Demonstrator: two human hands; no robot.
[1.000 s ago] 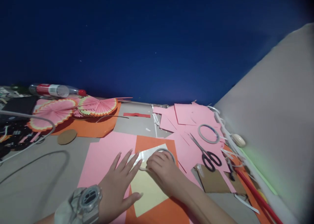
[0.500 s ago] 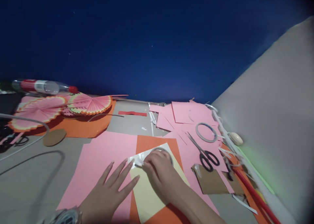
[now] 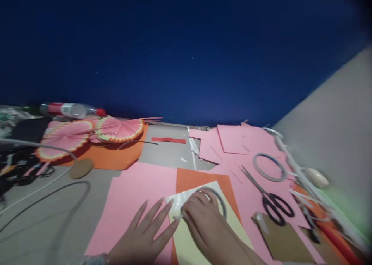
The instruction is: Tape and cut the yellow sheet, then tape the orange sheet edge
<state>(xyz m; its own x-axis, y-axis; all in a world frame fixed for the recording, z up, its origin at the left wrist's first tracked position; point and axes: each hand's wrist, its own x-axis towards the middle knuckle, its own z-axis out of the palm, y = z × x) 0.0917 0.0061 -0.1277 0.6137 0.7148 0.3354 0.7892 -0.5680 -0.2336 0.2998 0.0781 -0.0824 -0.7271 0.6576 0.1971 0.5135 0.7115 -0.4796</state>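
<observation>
My left hand (image 3: 148, 234) lies with its fingers spread on pink paper (image 3: 130, 203), fingertips at the left edge of a pale yellow sheet (image 3: 186, 240). My right hand (image 3: 203, 218) is closed over that sheet. From its fingers pokes the tip of a thin pen-like tool (image 3: 178, 216), most of it hidden. A grey ring (image 3: 223, 207), like a tape roll, lies on the yellow sheet, partly covered by my right hand. Orange paper (image 3: 188, 176) shows beneath the yellow sheet.
Black-handled scissors (image 3: 266, 197), another grey ring (image 3: 257, 168) and cardboard (image 3: 286, 238) lie to the right. Folded pink paper fans (image 3: 122, 129), a plastic bottle (image 3: 72, 110), a cardboard disc (image 3: 81, 169) and a cable (image 3: 55, 147) are left. A red strip (image 3: 168, 140) lies farther back.
The whole view has shifted, so everything appears farther right and slightly lower. My right hand has moved little over the yellow sheet, and more of the ring shows; my left hand stays spread.
</observation>
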